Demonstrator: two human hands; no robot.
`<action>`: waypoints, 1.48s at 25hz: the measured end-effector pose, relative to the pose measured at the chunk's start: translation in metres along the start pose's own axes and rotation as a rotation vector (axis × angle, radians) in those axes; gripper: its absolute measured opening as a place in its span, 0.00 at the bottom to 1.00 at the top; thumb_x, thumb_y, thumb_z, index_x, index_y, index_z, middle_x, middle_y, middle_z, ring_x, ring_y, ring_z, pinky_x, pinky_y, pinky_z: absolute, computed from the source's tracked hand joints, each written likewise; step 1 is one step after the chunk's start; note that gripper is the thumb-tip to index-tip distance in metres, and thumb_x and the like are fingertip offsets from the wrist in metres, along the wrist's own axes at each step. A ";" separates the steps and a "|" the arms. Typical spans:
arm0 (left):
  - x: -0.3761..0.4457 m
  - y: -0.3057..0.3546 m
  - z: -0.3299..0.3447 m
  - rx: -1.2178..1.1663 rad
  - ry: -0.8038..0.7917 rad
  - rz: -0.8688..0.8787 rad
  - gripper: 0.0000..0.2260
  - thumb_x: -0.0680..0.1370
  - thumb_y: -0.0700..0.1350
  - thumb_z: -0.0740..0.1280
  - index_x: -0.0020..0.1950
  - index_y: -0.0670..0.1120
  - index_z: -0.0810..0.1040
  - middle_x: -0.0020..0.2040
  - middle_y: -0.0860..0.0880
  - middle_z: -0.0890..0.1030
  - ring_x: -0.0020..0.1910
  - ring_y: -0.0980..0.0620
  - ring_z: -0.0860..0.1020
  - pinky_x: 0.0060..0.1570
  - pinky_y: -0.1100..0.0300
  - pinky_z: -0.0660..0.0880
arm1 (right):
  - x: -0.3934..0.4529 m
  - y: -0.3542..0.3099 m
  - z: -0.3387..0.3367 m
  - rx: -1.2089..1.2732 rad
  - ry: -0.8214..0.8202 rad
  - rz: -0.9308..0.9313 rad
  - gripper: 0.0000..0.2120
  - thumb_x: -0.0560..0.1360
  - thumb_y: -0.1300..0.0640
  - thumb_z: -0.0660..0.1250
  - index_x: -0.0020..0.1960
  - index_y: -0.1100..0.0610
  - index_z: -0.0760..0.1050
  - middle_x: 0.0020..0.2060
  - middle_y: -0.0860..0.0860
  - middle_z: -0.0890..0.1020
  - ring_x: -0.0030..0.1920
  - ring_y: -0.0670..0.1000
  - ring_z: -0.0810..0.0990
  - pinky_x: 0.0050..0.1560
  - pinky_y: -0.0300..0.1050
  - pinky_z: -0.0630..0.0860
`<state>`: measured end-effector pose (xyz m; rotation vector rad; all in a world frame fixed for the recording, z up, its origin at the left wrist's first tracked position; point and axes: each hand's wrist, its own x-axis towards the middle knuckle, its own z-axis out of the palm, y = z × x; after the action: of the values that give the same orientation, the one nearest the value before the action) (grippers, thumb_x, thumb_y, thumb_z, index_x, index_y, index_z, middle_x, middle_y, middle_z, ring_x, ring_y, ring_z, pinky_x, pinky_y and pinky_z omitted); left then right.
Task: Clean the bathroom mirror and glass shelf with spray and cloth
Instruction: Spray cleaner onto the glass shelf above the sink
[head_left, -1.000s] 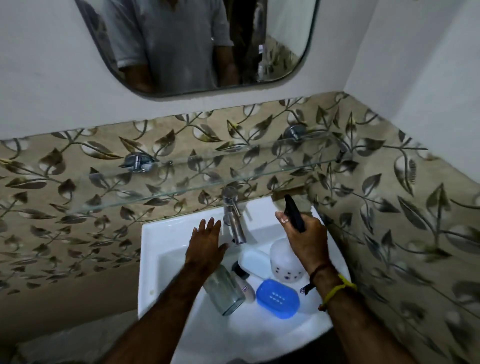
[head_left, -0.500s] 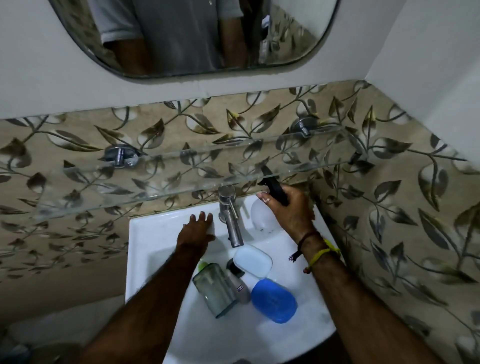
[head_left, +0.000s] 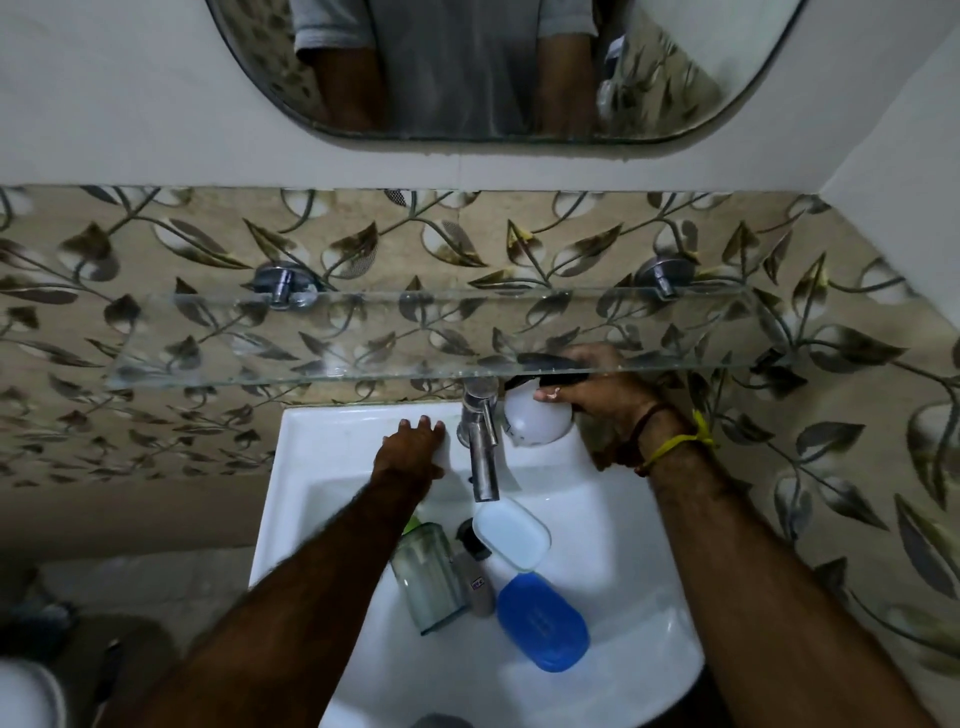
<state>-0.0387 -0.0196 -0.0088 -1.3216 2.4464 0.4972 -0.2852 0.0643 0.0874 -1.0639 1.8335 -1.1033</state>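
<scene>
A round-cornered mirror (head_left: 493, 62) hangs on the white wall at the top. Below it a clear glass shelf (head_left: 311, 338) on two chrome brackets spans the leaf-patterned tiles. My right hand (head_left: 602, 389) grips a white spray bottle (head_left: 535, 421) with a black trigger head, resting on the basin's back ledge just under the shelf's front edge, right of the tap. My left hand (head_left: 410, 447) lies flat, fingers apart, on the basin ledge left of the tap, holding nothing. No cloth is in view.
A white washbasin (head_left: 623, 649) holds a clear tumbler (head_left: 428, 571), a small bottle (head_left: 475, 571), a white soap-box half (head_left: 511, 532) and a blue soap-box half (head_left: 543, 621). A chrome tap (head_left: 480, 441) stands at the back. The tiled side wall closes in on the right.
My right hand carried the spray bottle from above the bowl back to the ledge under the shelf. My left hand slid a little toward the back ledge. The view tilted up.
</scene>
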 end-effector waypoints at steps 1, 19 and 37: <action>-0.001 0.001 -0.001 -0.006 -0.003 -0.004 0.34 0.78 0.46 0.69 0.80 0.46 0.55 0.80 0.44 0.55 0.78 0.40 0.57 0.73 0.45 0.63 | 0.002 0.002 0.004 -0.034 0.022 0.001 0.48 0.46 0.38 0.83 0.60 0.60 0.79 0.56 0.55 0.84 0.58 0.54 0.83 0.61 0.56 0.79; -0.003 0.001 -0.005 0.040 -0.048 0.010 0.36 0.79 0.50 0.68 0.81 0.47 0.52 0.81 0.44 0.53 0.79 0.39 0.54 0.75 0.45 0.60 | -0.023 -0.039 0.007 -0.291 0.002 -0.137 0.21 0.68 0.68 0.77 0.60 0.69 0.77 0.54 0.60 0.82 0.52 0.50 0.76 0.58 0.44 0.75; 0.002 -0.002 -0.007 -0.155 0.073 -0.043 0.30 0.74 0.47 0.74 0.72 0.40 0.67 0.66 0.41 0.75 0.68 0.40 0.71 0.65 0.53 0.68 | -0.054 0.090 0.011 -0.590 0.197 0.243 0.40 0.72 0.56 0.75 0.78 0.60 0.58 0.76 0.60 0.62 0.76 0.60 0.59 0.75 0.51 0.56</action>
<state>-0.0384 -0.0253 -0.0041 -1.4754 2.4748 0.6503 -0.2795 0.1360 0.0101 -1.0316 2.4580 -0.5433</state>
